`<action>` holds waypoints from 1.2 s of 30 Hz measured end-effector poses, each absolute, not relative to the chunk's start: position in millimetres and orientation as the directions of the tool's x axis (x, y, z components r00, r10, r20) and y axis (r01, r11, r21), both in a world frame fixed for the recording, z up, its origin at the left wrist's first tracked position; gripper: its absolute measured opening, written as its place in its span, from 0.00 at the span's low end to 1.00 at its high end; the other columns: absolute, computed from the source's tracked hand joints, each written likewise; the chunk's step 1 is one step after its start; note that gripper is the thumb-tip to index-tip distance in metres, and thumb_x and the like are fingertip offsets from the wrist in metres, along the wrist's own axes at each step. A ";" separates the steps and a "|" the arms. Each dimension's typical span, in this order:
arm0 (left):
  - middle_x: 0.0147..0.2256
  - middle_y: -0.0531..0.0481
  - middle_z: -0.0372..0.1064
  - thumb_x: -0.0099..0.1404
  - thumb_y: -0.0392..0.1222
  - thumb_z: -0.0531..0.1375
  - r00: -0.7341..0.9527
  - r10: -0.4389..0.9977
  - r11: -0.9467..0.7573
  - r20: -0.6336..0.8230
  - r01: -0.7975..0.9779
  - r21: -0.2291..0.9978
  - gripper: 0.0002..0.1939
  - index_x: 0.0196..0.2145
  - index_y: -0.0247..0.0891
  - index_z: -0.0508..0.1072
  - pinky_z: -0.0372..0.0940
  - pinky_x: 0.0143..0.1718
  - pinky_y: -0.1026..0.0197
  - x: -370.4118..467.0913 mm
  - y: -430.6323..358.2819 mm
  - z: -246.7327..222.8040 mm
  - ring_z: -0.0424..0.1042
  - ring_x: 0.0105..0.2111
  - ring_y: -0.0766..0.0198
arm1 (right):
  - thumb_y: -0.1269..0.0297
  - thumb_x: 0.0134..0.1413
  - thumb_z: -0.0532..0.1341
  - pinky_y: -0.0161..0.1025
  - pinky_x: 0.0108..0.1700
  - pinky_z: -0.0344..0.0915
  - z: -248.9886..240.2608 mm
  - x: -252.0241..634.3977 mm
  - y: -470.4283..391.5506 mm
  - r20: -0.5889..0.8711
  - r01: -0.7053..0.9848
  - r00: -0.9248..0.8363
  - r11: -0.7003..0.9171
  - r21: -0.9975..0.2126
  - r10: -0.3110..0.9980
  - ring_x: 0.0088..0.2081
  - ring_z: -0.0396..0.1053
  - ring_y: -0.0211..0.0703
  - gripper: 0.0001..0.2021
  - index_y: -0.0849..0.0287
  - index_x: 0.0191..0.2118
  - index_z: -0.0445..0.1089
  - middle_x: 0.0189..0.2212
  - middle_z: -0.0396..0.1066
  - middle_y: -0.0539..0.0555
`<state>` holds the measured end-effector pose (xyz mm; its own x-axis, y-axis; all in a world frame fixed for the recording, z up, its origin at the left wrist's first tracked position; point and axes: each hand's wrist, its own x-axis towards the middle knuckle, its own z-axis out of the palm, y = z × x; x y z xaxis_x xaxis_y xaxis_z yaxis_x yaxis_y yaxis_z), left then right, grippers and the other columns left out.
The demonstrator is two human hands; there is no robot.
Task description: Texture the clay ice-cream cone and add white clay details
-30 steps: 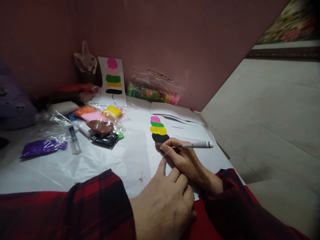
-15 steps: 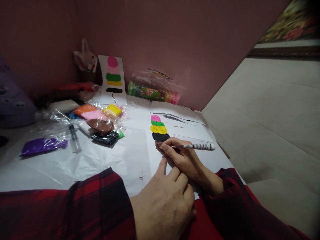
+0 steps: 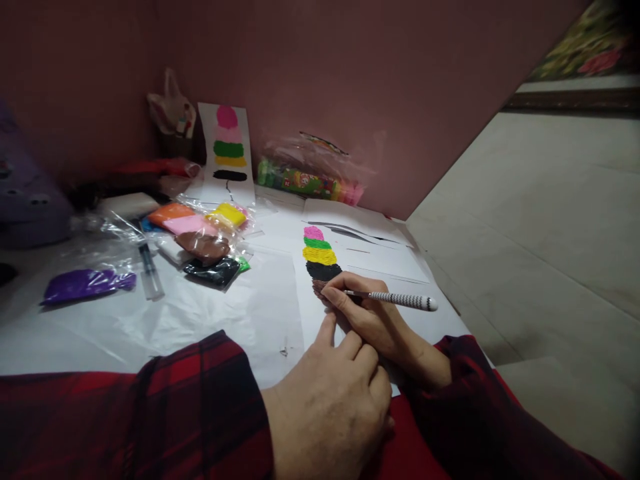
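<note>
My right hand (image 3: 367,310) pinches a slim modelling tool with a black-and-white patterned handle (image 3: 405,301). Its tip is hidden by my fingers, over the brown clay band (image 3: 319,288). That band ends a stacked clay picture on a white sheet (image 3: 395,263), below black (image 3: 324,270), yellow (image 3: 320,255), green (image 3: 317,243) and pink (image 3: 314,232) bands. Close by, my left hand (image 3: 330,400) rests on the paper, its index finger stretched toward the brown band and the other fingers bent. Nothing shows in it.
Bagged clay lies to the left: purple (image 3: 85,287), brown (image 3: 205,247), black (image 3: 213,271) and other colours. Near them is a clear capped tube (image 3: 150,277). A banded card (image 3: 207,123) leans at the back beside a plastic-wrapped pack (image 3: 310,183). A purple container (image 3: 33,193) stands far left.
The view has shifted slightly. The tool's handle tilts a little lower at its outer end. Both hands stay almost in the same place on the paper.
</note>
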<state>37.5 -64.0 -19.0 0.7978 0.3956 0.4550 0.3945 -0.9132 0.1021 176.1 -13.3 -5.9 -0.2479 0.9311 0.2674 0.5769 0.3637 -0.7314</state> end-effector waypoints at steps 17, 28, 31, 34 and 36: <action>0.42 0.42 0.71 0.72 0.44 0.50 0.814 0.378 -0.923 0.441 0.369 0.109 0.16 0.44 0.32 0.73 0.56 0.57 0.34 33.1 -64.7 -18.2 0.67 0.47 0.48 | 0.66 0.61 0.60 0.39 0.35 0.66 3.2 172.7 -20.8 0.270 0.610 -0.252 0.369 -0.702 0.930 0.32 0.70 0.41 0.08 0.56 0.30 0.72 0.31 0.75 0.51; 0.42 0.41 0.72 0.72 0.45 0.50 0.800 0.389 -0.916 0.456 0.389 0.099 0.17 0.44 0.31 0.73 0.56 0.57 0.35 35.0 -65.4 -20.1 0.68 0.47 0.49 | 0.66 0.61 0.60 0.38 0.36 0.66 -0.5 174.1 -18.5 0.285 0.583 -0.257 0.384 -0.717 0.923 0.33 0.71 0.41 0.09 0.56 0.29 0.71 0.30 0.75 0.50; 0.41 0.42 0.72 0.72 0.45 0.49 0.809 0.384 -0.919 0.446 0.382 0.099 0.17 0.44 0.31 0.73 0.58 0.55 0.36 34.4 -65.4 -19.5 0.68 0.46 0.49 | 0.66 0.61 0.60 0.38 0.34 0.65 -1.3 174.0 -18.4 0.272 0.576 -0.230 0.357 -0.735 0.934 0.32 0.70 0.41 0.08 0.56 0.29 0.72 0.29 0.74 0.50; 0.41 0.42 0.72 0.72 0.43 0.49 0.811 0.392 -0.916 0.435 0.387 0.104 0.17 0.43 0.32 0.73 0.59 0.54 0.37 34.4 -65.2 -18.1 0.69 0.45 0.50 | 0.66 0.61 0.60 0.37 0.33 0.65 -1.6 173.6 -18.1 0.264 0.576 -0.214 0.340 -0.743 0.940 0.31 0.69 0.39 0.08 0.57 0.30 0.72 0.29 0.74 0.50; 0.41 0.42 0.72 0.72 0.43 0.49 0.812 0.390 -0.917 0.434 0.386 0.102 0.16 0.43 0.32 0.73 0.60 0.54 0.37 34.8 -65.2 -17.4 0.69 0.45 0.50 | 0.65 0.61 0.60 0.37 0.33 0.65 -1.4 173.1 -17.8 0.250 0.573 -0.209 0.326 -0.752 0.945 0.31 0.69 0.39 0.08 0.57 0.31 0.72 0.29 0.74 0.50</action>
<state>34.8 -65.2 -17.4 0.8121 0.3900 0.4341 0.3860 -0.9169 0.1016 173.1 -17.8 -1.4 -0.2093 0.9452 0.2505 0.5728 0.3262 -0.7520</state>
